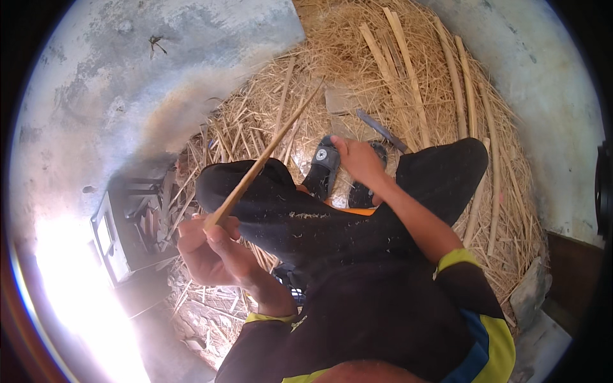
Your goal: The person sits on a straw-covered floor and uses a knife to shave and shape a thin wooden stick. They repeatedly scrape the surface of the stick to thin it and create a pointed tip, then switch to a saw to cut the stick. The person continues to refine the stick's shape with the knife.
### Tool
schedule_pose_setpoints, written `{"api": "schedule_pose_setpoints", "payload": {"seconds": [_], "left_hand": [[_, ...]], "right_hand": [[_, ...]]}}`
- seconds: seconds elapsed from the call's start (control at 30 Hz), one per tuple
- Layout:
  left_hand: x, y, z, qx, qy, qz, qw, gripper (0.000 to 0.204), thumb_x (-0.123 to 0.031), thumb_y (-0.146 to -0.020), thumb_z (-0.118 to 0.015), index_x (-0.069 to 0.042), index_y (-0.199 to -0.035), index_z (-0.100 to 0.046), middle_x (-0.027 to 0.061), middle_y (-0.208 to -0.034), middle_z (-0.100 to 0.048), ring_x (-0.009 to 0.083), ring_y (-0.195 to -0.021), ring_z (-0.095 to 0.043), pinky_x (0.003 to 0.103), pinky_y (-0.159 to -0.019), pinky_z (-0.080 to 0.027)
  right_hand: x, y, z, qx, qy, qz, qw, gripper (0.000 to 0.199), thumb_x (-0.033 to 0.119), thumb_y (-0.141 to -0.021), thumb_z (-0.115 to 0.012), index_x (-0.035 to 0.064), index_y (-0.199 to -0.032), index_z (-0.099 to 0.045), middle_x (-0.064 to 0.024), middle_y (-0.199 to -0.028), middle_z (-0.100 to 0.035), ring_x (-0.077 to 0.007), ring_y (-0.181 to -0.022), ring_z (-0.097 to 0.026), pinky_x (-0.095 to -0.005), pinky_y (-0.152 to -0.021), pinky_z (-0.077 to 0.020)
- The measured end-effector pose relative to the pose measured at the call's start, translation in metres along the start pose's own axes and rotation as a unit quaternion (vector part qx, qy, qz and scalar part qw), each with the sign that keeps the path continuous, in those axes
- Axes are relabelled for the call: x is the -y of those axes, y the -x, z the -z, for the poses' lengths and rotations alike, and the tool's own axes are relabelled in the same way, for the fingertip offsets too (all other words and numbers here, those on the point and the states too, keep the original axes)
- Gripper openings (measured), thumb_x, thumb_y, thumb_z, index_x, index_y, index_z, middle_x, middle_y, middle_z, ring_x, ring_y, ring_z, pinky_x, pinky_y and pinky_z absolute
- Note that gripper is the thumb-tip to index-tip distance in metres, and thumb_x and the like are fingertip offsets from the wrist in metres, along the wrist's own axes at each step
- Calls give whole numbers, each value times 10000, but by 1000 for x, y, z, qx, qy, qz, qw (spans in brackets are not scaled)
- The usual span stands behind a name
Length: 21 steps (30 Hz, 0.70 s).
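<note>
A long, tapering bamboo strip [260, 163] slants up and away to the right from my left hand [214, 252]. That hand pinches its thick end between thumb and fingers, above my left knee. My right hand [362, 163] is between my knees, beside a dark sandal [322, 165]. Its thumb side points toward the sandal's strap, but its other fingers are mostly hidden, so whether they hold anything is unclear. A flat grey blade-like tool [381, 130] lies on the straw just beyond this hand, one end close to my right knee.
Straw and shavings [319, 38] cover the floor. Long bamboo pieces [454, 83] lie to the right and far side. Pale walls [217, 38] curve around me. A dark box-like frame [131, 233] stands left beside bright light. Something orange [350, 209] shows between my legs.
</note>
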<state>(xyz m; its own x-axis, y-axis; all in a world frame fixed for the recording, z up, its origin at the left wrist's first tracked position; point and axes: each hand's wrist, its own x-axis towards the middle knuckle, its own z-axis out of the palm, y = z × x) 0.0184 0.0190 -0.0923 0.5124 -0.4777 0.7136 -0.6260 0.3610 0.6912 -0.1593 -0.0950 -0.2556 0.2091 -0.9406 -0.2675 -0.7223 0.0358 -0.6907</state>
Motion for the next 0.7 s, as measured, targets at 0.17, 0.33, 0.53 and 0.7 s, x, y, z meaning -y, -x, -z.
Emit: {"api": "schedule_pose_setpoints", "payload": {"seconds": [0.17,0.33,0.53,0.7], "left_hand": [[-7,-2,4,31,32,-46,998,366,-310,-922,-646,26,-809,-556,85,-611,-538,143,-536,-487,277,-506,-396],[-5,-13,4,155,5,-166,974,269,-219,-908,-656,44,-879,-610,143,-748,-612,196,-585,-564,275,-501,-426],[7,-7,5,152,0,-159,976,175,-117,-866,-690,45,-888,-629,158,-792,-647,246,-664,-626,316,-577,-482],[15,6,5,153,-43,-127,979,216,-171,-937,-629,44,-942,-637,147,-858,-653,145,-665,-564,237,-580,-463]], "right_hand": [[96,73,54,35,-226,233,945,390,300,-1006,-468,-30,-831,-582,-223,-647,-579,-403,-624,-591,-456,-577,-435],[112,101,70,71,-145,261,952,415,364,-985,-496,7,-790,-576,-207,-544,-553,-414,-526,-580,-472,-507,-459],[108,99,52,-17,-54,254,966,320,329,-963,-548,36,-847,-604,-171,-530,-548,-387,-497,-571,-466,-475,-447],[92,84,19,-115,-18,266,957,467,460,-958,-509,45,-758,-587,-181,-506,-560,-387,-485,-602,-463,-427,-471]]}}
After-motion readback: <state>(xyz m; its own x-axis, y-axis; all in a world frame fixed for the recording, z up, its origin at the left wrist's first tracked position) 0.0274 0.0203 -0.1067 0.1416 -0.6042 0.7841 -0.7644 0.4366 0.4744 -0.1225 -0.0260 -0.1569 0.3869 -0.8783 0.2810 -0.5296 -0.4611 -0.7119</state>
